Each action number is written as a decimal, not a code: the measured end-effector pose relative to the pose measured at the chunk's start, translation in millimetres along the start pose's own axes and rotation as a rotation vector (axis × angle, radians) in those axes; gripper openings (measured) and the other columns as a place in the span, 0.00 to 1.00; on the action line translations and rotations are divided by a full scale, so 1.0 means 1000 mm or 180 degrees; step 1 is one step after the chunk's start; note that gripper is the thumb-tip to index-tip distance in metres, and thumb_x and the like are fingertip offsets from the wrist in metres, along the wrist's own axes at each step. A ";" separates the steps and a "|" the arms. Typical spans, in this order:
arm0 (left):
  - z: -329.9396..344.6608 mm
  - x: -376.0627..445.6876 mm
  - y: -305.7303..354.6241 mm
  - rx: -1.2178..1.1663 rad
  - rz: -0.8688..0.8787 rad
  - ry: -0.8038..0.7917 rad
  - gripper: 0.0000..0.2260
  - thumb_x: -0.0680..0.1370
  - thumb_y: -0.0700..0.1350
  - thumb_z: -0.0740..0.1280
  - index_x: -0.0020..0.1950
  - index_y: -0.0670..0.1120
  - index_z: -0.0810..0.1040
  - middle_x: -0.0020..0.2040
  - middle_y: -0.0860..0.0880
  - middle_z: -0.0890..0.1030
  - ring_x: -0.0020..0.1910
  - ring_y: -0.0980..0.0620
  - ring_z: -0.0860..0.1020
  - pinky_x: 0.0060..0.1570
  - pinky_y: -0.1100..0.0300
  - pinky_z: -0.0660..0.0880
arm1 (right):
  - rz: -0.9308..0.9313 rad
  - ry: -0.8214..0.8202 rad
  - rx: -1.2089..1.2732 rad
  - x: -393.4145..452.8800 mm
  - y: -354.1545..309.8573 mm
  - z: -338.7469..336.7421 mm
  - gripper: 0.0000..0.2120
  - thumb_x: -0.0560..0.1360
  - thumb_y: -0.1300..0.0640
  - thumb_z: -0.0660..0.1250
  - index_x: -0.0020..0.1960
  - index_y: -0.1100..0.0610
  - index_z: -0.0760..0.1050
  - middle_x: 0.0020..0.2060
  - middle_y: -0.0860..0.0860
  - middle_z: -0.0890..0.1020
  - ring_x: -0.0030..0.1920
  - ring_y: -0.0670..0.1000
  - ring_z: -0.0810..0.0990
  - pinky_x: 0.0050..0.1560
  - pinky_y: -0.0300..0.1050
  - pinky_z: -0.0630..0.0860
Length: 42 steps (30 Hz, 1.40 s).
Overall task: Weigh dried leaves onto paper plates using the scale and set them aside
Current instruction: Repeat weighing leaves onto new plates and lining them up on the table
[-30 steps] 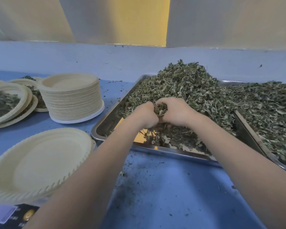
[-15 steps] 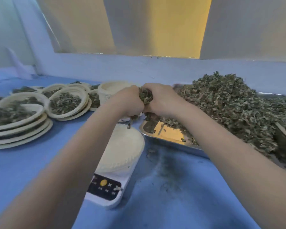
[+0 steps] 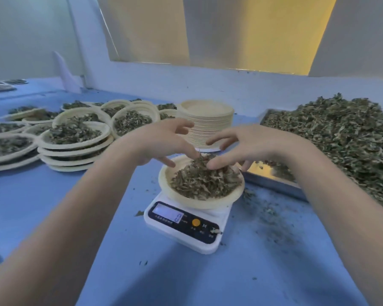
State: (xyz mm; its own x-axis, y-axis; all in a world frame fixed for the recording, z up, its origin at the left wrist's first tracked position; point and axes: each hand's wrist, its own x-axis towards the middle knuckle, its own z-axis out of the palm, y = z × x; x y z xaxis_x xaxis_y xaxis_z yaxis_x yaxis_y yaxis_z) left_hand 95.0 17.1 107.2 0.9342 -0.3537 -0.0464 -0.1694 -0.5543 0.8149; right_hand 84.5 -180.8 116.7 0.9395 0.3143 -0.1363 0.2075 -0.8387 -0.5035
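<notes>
I log: left hand (image 3: 164, 140) and right hand (image 3: 241, 146) apart, fingers spread, holding nothing, over paper plate (image 3: 175, 192) of dried leaves (image 3: 205, 180) on scale (image 3: 186, 224), mid-tabletop. Tray (image 3: 272, 180) heaped with leaves at right edge. Empty plate stack (image 3: 208, 127) behind scale. Filled plates (image 3: 75, 138) stacked toward left edge.

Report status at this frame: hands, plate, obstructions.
Left hand and right hand open above plate. Plate on scale, heaped with leaves. Nothing in the way.

Matt paper plate (image 3: 173, 191), glossy white plastic scale (image 3: 210, 245), shiny metal tray (image 3: 272, 181).
</notes>
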 end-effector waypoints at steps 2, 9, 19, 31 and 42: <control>-0.002 0.004 -0.005 -0.0030 0.0101 0.0290 0.26 0.73 0.39 0.70 0.70 0.52 0.70 0.68 0.54 0.71 0.61 0.53 0.73 0.50 0.54 0.79 | -0.0140 0.0259 0.0013 0.004 0.001 0.001 0.24 0.68 0.39 0.71 0.63 0.40 0.73 0.55 0.45 0.78 0.31 0.38 0.81 0.29 0.30 0.75; 0.025 0.020 -0.024 -0.0206 0.0461 0.1141 0.12 0.73 0.37 0.65 0.49 0.53 0.81 0.51 0.56 0.81 0.49 0.57 0.77 0.51 0.56 0.76 | -0.0399 0.1102 0.0229 0.031 0.001 0.026 0.07 0.72 0.43 0.70 0.48 0.42 0.81 0.45 0.43 0.83 0.39 0.33 0.76 0.30 0.28 0.68; 0.034 0.018 -0.034 -0.0784 0.0831 0.1607 0.13 0.73 0.35 0.65 0.46 0.54 0.81 0.46 0.55 0.82 0.48 0.49 0.79 0.50 0.59 0.75 | -0.0332 0.1100 0.0149 0.032 0.007 0.018 0.02 0.72 0.48 0.70 0.42 0.43 0.81 0.39 0.42 0.81 0.28 0.31 0.74 0.22 0.26 0.65; 0.036 0.015 -0.057 -0.0702 0.0903 0.1711 0.11 0.70 0.40 0.67 0.47 0.54 0.82 0.45 0.57 0.82 0.42 0.60 0.76 0.45 0.70 0.72 | -0.0427 0.0780 -0.0194 0.036 -0.001 0.026 0.07 0.69 0.42 0.71 0.47 0.40 0.81 0.41 0.40 0.81 0.38 0.32 0.76 0.36 0.28 0.69; 0.042 0.017 -0.063 -0.0788 0.0864 0.1910 0.14 0.71 0.37 0.66 0.44 0.57 0.81 0.42 0.58 0.81 0.40 0.60 0.75 0.40 0.74 0.70 | -0.0769 0.0493 -0.0883 0.036 -0.019 0.044 0.07 0.71 0.53 0.72 0.48 0.46 0.83 0.25 0.38 0.76 0.31 0.34 0.73 0.31 0.26 0.67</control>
State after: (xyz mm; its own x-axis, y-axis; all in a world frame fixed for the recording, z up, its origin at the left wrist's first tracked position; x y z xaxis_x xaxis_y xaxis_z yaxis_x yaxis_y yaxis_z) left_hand 108.4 14.9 30.9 0.8929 0.0611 0.4461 -0.4113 -0.2922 0.8634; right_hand 101.9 -133.6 83.7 0.8802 0.4642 0.0986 0.4733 -0.8438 -0.2529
